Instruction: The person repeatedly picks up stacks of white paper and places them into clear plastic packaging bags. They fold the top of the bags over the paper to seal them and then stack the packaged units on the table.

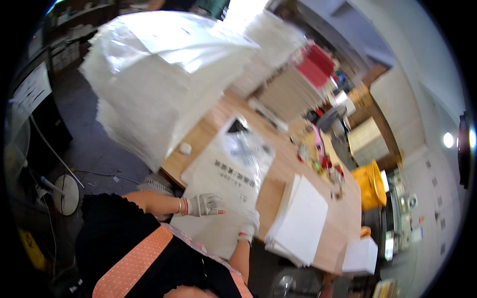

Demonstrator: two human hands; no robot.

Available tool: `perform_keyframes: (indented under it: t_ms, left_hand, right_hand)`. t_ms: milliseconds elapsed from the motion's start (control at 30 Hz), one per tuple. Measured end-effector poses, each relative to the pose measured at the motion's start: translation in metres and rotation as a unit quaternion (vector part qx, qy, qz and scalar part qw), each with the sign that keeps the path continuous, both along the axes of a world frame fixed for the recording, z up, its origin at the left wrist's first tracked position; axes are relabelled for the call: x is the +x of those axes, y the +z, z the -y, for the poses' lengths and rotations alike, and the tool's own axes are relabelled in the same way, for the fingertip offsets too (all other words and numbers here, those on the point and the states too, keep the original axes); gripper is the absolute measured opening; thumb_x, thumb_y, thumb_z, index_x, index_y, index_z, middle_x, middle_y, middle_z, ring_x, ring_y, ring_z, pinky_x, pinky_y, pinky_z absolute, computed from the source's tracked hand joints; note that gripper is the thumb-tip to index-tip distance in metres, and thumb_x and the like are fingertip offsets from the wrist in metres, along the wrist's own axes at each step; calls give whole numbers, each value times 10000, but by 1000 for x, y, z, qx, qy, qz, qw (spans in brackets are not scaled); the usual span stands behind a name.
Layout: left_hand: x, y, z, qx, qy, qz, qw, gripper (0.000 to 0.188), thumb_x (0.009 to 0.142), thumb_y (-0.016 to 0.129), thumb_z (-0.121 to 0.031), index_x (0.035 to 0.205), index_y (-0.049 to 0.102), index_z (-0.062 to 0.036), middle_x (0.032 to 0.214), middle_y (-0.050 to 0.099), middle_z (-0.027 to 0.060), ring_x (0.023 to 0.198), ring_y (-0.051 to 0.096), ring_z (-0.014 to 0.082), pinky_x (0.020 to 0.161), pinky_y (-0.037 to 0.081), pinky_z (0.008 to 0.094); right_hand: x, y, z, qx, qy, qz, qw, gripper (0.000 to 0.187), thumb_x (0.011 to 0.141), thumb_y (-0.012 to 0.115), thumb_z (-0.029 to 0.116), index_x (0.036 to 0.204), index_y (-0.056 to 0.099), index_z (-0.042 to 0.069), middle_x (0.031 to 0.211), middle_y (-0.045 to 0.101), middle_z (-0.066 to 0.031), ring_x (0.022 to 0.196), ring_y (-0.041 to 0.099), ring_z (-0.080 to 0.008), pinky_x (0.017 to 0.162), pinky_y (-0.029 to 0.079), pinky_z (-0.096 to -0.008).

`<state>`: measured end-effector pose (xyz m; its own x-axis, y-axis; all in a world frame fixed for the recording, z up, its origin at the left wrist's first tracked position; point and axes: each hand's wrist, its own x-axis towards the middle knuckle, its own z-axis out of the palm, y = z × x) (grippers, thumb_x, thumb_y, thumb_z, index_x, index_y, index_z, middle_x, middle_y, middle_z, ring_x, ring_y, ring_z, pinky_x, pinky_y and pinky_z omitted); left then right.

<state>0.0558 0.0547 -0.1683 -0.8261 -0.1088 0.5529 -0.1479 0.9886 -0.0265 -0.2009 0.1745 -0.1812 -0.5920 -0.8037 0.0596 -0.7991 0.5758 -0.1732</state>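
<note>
A pale printed plastic bag or sheet (231, 171) with dark lettering and a clear glossy part lies on the wooden table in front of me. Its near end, or another pale sheet under it, reaches toward my body. My left hand (206, 204), in a white glove with bare fingertips, rests flat on it with the fingers stretched to the right. At its right edge is my right hand (251, 223), also gloved; its fingers are blurred against the pale sheet, so their grip is unclear.
A thick stack of white paper (300, 221) stands right of my hands. Large plastic-wrapped stacks (164, 74) rise at the far left. A small white object (185, 148) sits near the table's left edge. Loose items (323, 159) lie farther right, before a yellow bin (367, 185).
</note>
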Motion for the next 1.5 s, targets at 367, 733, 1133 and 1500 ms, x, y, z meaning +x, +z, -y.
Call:
perform_keyframes:
  t_ms: [367, 733, 1133, 1500]
  left_hand:
    - [78, 35, 24, 641, 282, -133, 701, 190, 862, 509, -179, 1015, 535, -70, 901, 599, 119, 884, 603, 259, 760, 464, 379]
    - [171, 14, -110, 595, 227, -50, 770, 105, 837, 506, -54, 936, 523, -23, 833, 592, 86, 743, 579, 186, 663, 477, 324]
    - [97, 148, -59, 441, 9, -206, 873, 63, 756, 500, -24, 812, 525, -11, 751, 521, 151, 719, 562, 311, 673, 455, 374]
    - [202, 291, 2, 348, -168, -239, 891, 336, 887, 618, -280, 1089, 598, -12, 998, 605, 59, 904, 577, 133, 778, 476, 285]
  right_hand:
    - [52, 5, -39, -68, 44, 207, 975, 362, 942, 484, 276, 1257, 487, 98, 1027, 628, -95, 910, 629, -222, 761, 510, -320]
    - [119, 16, -126, -50, 124, 457, 879, 413, 937, 502, 225, 1300, 457, 34, 998, 648, -112, 898, 638, -213, 769, 504, -310]
    - [118, 83, -113, -103, 365, 1, 925, 255, 874, 561, 244, 1038, 604, 52, 933, 630, -107, 803, 603, -237, 693, 489, -369]
    - [205, 250, 41, -281, 203, 800, 490, 500, 984, 430, 357, 1350, 403, 17, 1296, 507, -154, 1129, 550, -274, 904, 507, -396]
